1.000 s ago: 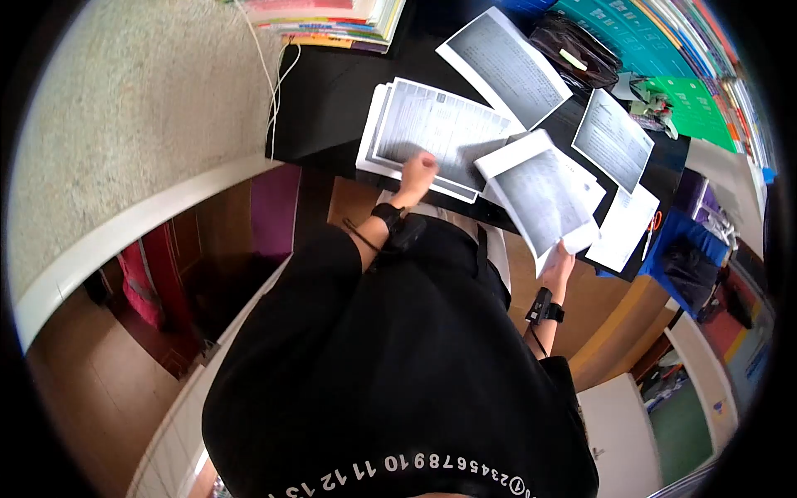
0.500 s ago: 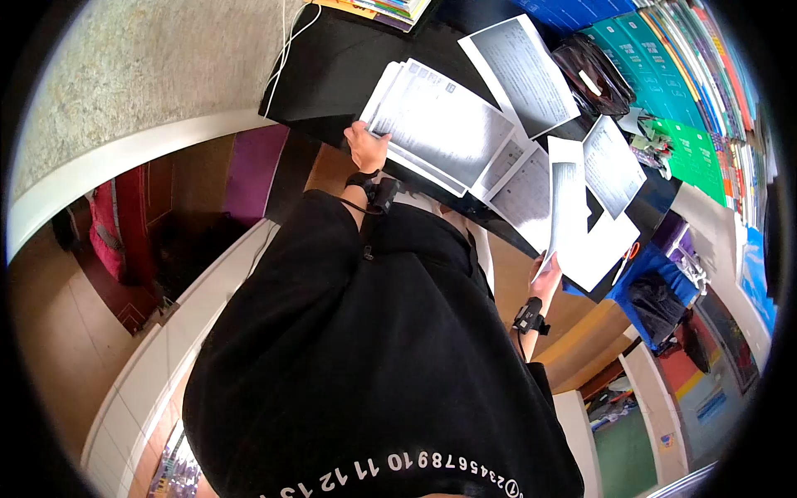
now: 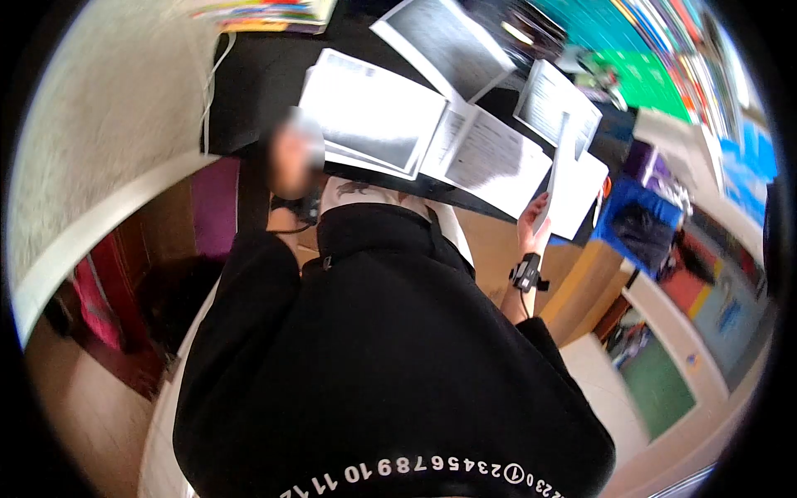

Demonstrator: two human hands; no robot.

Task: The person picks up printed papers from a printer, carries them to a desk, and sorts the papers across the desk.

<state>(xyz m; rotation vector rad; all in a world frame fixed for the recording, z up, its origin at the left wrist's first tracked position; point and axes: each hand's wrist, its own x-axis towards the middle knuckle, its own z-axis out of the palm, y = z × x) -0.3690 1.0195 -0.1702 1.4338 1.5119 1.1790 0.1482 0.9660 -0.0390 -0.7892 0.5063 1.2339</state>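
Blurred by motion, my left hand [image 3: 292,158] is at the left edge of a stack of printed sheets [image 3: 374,108] on the black desk [image 3: 249,83]; its fingers cannot be made out. My right hand [image 3: 533,217] is closed on the lower end of a printed sheet [image 3: 562,162], which stands up edge-on over the desk's right part. Between my hands more printed pages [image 3: 496,158] lie flat, overlapping the stack's right side. Another sheet [image 3: 446,46] lies behind them. A smaller page [image 3: 559,108] and a white sheet [image 3: 581,195] are around the raised one.
A pile of books [image 3: 274,15] is at the back left, near a white cable [image 3: 209,91]. A dark pouch [image 3: 535,29], a green folder [image 3: 643,79] and upright books line the back right. Scissors [image 3: 606,188] lie at the right edge, beside a blue bag [image 3: 618,232].
The view has shifted, so the desk appears further left. My left hand has gone from over the stack to its left edge. The sheet in my right hand has turned from face-up to edge-on.
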